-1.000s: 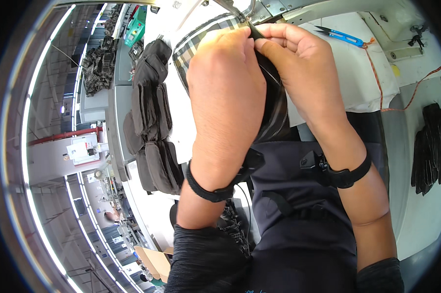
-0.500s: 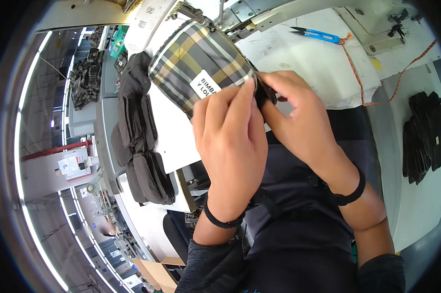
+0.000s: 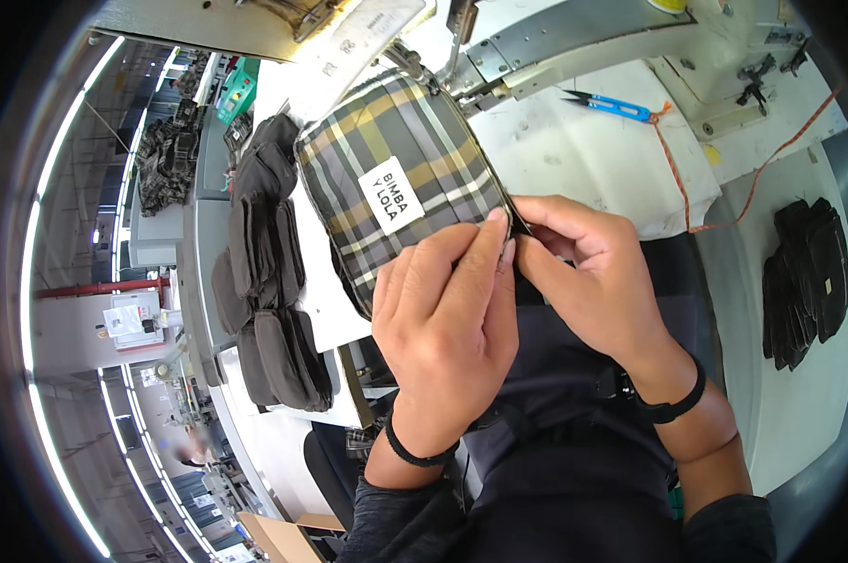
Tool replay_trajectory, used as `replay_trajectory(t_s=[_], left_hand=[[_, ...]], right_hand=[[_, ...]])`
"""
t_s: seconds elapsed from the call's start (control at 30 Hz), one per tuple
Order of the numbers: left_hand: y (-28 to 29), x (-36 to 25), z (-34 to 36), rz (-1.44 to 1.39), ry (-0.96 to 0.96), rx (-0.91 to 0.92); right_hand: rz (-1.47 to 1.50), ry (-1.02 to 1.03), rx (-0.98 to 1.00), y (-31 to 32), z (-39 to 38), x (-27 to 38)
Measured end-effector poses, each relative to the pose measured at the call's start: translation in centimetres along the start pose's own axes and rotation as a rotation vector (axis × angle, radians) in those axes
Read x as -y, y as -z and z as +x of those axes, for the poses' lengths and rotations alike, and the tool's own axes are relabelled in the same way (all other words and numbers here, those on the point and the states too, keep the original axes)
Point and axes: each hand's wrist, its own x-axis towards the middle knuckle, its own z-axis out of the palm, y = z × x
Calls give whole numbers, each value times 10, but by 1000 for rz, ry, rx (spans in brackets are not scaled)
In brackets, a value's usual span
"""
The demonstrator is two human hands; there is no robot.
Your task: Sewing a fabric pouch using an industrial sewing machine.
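Note:
A plaid fabric bag panel in grey, black, white and mustard lies with its far edge by the sewing machine's needle area. A white label sits on its face. My left hand rests over the near edge, fingers pinching the corner of the panel. Facing it, my right hand pinches the dark edge at the same corner between thumb and fingers. The fingertips of both hands nearly meet there. What lies beneath the panel is hidden.
Blue thread snips tied to an orange cord lie on the white machine table. Several dark fabric pouches are stacked to the left, and a pile of dark pieces lies to the right. A cardboard box stands at lower left.
More of the plaid panel and its whole label now show. In the picture, both hands and the panel's near corner sit lower; both hands still pinch that corner.

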Motion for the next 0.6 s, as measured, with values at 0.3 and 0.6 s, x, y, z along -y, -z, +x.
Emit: replay_trajectory(t_s=[0.3, 0.6], left_hand=[[2, 6, 10, 42, -39, 53], [-8, 28, 27, 19, -27, 26]], right_hand=[[164, -113, -21, -3, 11, -1], [215, -58, -15, -10, 42, -4]])
